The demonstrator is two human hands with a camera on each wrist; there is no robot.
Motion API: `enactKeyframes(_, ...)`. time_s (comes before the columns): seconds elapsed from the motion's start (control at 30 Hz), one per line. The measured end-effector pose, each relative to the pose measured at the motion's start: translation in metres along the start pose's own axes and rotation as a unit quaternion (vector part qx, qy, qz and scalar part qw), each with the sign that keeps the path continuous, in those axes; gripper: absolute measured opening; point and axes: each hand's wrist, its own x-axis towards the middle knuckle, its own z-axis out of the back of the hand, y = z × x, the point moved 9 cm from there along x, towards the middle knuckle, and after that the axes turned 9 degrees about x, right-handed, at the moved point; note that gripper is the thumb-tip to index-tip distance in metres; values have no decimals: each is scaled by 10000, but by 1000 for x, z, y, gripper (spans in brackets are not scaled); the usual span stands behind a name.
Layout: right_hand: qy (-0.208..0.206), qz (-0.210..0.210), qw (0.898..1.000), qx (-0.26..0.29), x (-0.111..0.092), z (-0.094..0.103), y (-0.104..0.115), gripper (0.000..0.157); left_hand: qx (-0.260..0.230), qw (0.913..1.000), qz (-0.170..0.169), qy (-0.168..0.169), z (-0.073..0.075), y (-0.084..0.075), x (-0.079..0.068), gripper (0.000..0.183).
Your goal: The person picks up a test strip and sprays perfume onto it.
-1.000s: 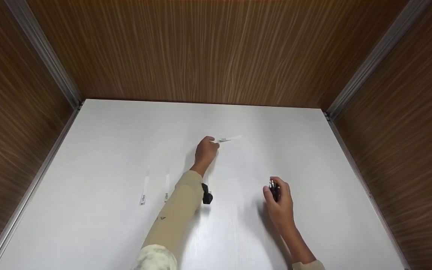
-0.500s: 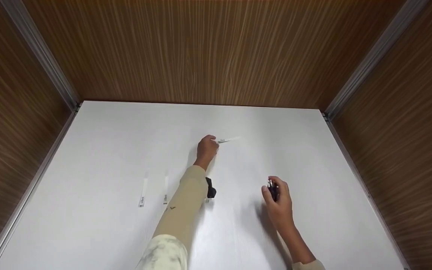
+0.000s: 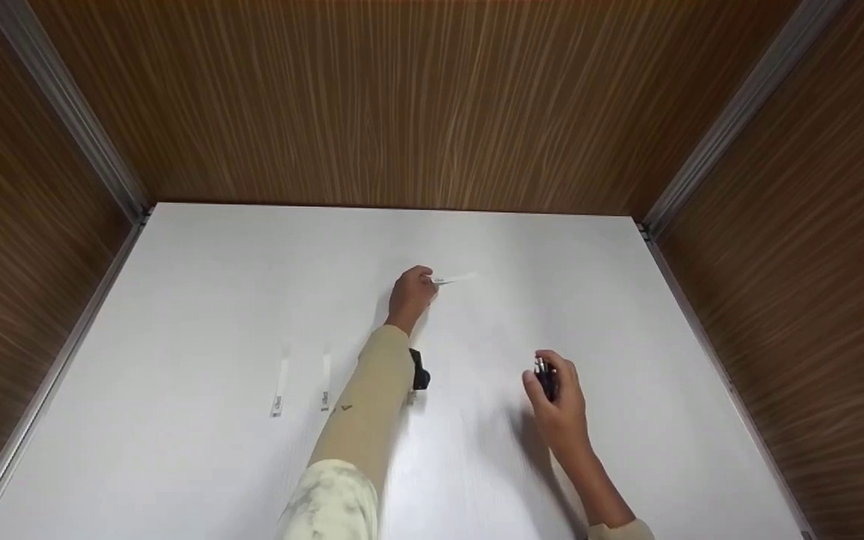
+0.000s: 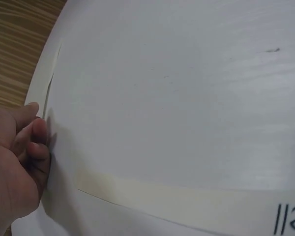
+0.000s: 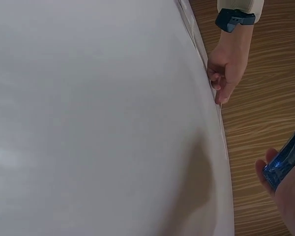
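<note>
My left hand (image 3: 411, 296) is at the far middle of the white table, thumb and fingers pinching one end of a white paper strip (image 3: 456, 279) printed with dark lettering. The strip points to the right, and a thin shadow runs along its lower edge. In the left wrist view another paper strip (image 4: 187, 201) lies flat, its big letters cut off by the frame. My right hand (image 3: 563, 412) is nearer and to the right, above the table, its fingers curled round a small dark blue bottle with a silvery top (image 5: 287, 160). The palm hides part of that bottle.
Two more printed strips, one at the left (image 3: 280, 390) and one beside the sleeve (image 3: 325, 386), lie parallel on the table (image 3: 199, 300). A black wrist camera (image 3: 420, 371) sticks out from the left sleeve. Wood-grain panels (image 3: 372, 105) with metal rails (image 3: 72, 112) enclose the table.
The left forearm has shifted slightly forward, baring more of the strip beside the sleeve. The head view has moved a little. Both hands keep their holds.
</note>
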Motion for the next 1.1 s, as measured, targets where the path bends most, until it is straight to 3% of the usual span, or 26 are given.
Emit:
enactKeyframes(0.13, 36, 27, 10000, 7, -1, 0, 1, 39, 358, 9993, 34, -49, 0, -1, 1, 32)
enactKeyframes(0.27, 139, 46, 9998, 109, -1, -4, 1, 39, 382, 9990, 128, -218, 3, 1, 1, 27)
enactKeyframes(0.7, 236, -491, 9980, 309, -2, -12, 9, 40, -48, 9981, 89, -608, 4, 1, 1, 21)
enactKeyframes(0.9, 343, -609, 9975, 141, -6, -16, 28, 39, -357, 9977, 9, -568, 7, 1, -1, 25)
enactKeyframes(1.1, 390, -615, 9973, 94, -6, -22, 28, 38, -630, 9971, 37, -430, 11, 6, -1, 27)
